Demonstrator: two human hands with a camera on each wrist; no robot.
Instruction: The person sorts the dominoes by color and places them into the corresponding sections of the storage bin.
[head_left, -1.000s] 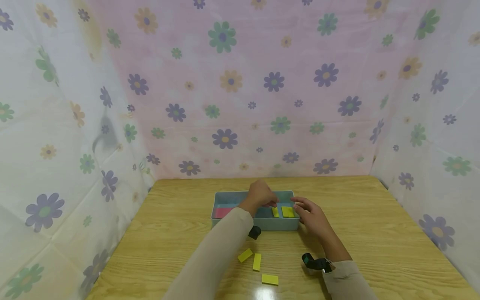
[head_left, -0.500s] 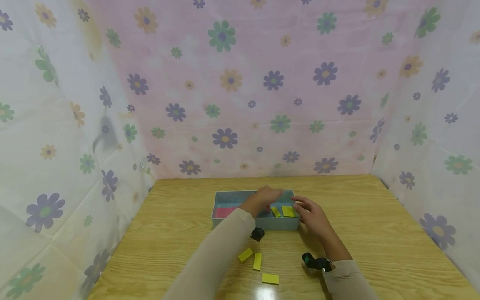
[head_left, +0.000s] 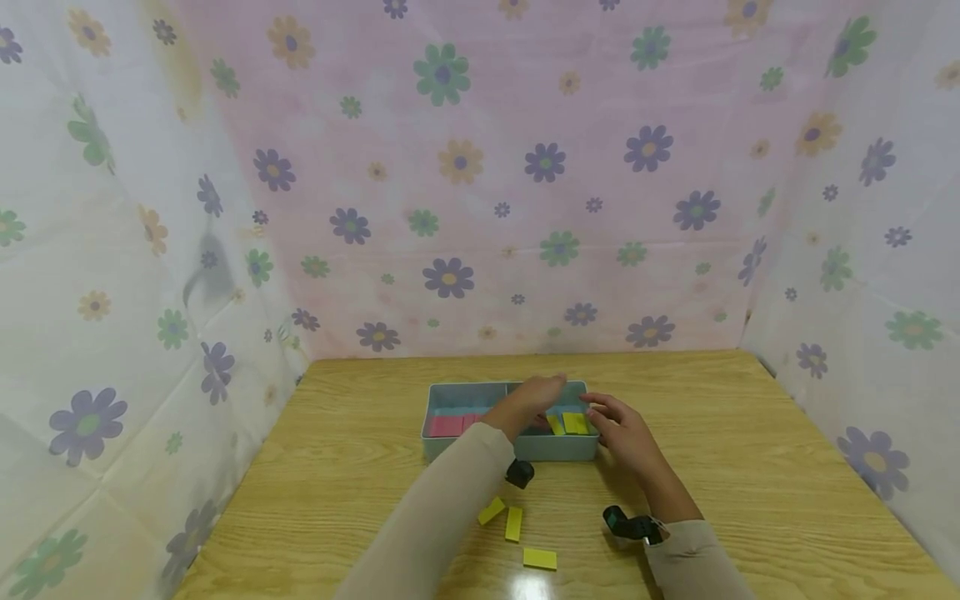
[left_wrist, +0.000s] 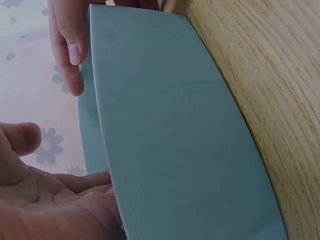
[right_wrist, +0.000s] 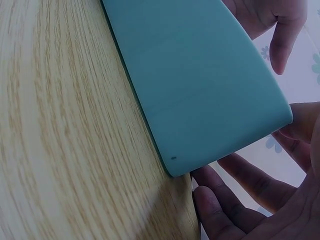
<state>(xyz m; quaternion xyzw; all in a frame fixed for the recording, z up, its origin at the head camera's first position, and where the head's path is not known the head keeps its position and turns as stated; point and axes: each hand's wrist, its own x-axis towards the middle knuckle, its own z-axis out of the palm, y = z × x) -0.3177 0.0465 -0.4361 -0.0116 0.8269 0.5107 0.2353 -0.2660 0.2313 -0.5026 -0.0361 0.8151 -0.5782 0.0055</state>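
In the head view, a long blue-green divided box (head_left: 555, 448) stands on the table. My left hand (head_left: 527, 402) reaches over its front wall into the right compartment, thumb raised apart. In the left wrist view, the box's wall hides the fingertips of my left hand (left_wrist: 70, 197). Flat yellow pieces (head_left: 575, 422) lie in that compartment, just right of the hand, one of them slanted. Pink pieces (head_left: 446, 426) lie in the left compartment. My right hand (head_left: 626, 433) holds the box's right end, thumb and forefinger at the rim (right_wrist: 277, 82), other fingers against the end wall.
Several loose yellow pieces lie on the wooden table (head_left: 360, 467) in front of the box, one of them a yellow piece (head_left: 540, 558) near the front. Flowered cloth (head_left: 480, 167) encloses the back and both sides.
My left hand has shifted right and its thumb now stands out. The slanted yellow piece has moved right, close to the other yellow pieces. The right hand has stayed at the box's end.
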